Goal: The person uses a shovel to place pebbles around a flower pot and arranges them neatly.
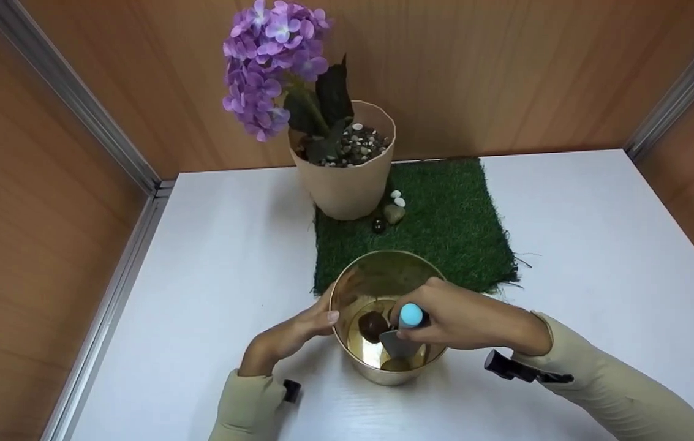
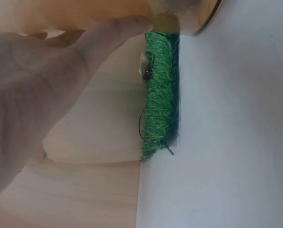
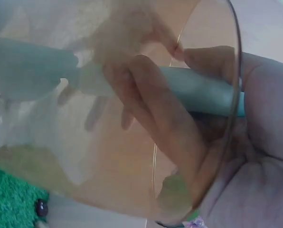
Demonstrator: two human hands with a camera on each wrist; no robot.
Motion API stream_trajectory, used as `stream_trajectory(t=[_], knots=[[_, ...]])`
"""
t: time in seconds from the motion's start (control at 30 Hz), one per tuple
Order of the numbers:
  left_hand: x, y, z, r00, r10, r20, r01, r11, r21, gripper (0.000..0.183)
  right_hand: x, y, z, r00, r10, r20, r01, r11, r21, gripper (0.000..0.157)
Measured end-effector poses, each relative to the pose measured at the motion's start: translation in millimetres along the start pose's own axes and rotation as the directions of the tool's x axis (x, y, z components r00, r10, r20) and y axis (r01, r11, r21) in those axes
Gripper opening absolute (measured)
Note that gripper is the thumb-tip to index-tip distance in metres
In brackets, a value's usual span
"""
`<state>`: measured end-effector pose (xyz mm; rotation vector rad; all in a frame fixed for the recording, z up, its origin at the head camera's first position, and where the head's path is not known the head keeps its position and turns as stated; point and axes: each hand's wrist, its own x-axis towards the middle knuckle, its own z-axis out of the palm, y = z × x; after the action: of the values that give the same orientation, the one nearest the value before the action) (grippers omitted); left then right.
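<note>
A see-through amber bowl (image 1: 386, 376) stands upright in front of the grass mat. My left hand (image 1: 297, 331) holds it by its left outer wall, thumb near the rim. In the left wrist view that hand (image 2: 42, 85) lies along the bowl's side (image 2: 84, 12). Inside the bowl, my right hand (image 1: 445, 315) grips the light-blue handle (image 1: 411, 315) of a small trowel. The trowel's broad blade (image 1: 399, 344) points down toward the bottom, beside a round dark brown lump (image 1: 373, 326). Through the bowl wall, the right wrist view shows the right fingers (image 3: 160, 109) curled round the handle.
A beige pot (image 1: 347, 187) with a purple flower (image 1: 273, 55) stands on the green grass mat (image 1: 445, 214) behind the bowl. Small stones (image 1: 394, 213) and a dark ball (image 1: 378, 226) lie by the pot. Wood panels (image 1: 506, 73) border the white table (image 1: 212, 257).
</note>
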<state>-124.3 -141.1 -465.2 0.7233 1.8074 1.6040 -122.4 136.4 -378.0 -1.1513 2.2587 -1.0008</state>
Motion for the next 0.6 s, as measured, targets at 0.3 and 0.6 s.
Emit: stream_trajectory(t=[0.3,0.6], knots=[[-5.0,0.0,0.2,1.0,-0.022,-0.001,0.022,1.0,0.012,0.067,7.0,2.0,-0.9,0.997,0.069,-0.027,-0.067,0.995,0.074,0.012],[-0.9,0.5,-0.3,1.0,0.011,0.009,-0.011,1.0,0.003,0.067,8.3,2.0,-3.9,0.992,0.113,-0.048,-0.104,0.982,0.159,0.016]])
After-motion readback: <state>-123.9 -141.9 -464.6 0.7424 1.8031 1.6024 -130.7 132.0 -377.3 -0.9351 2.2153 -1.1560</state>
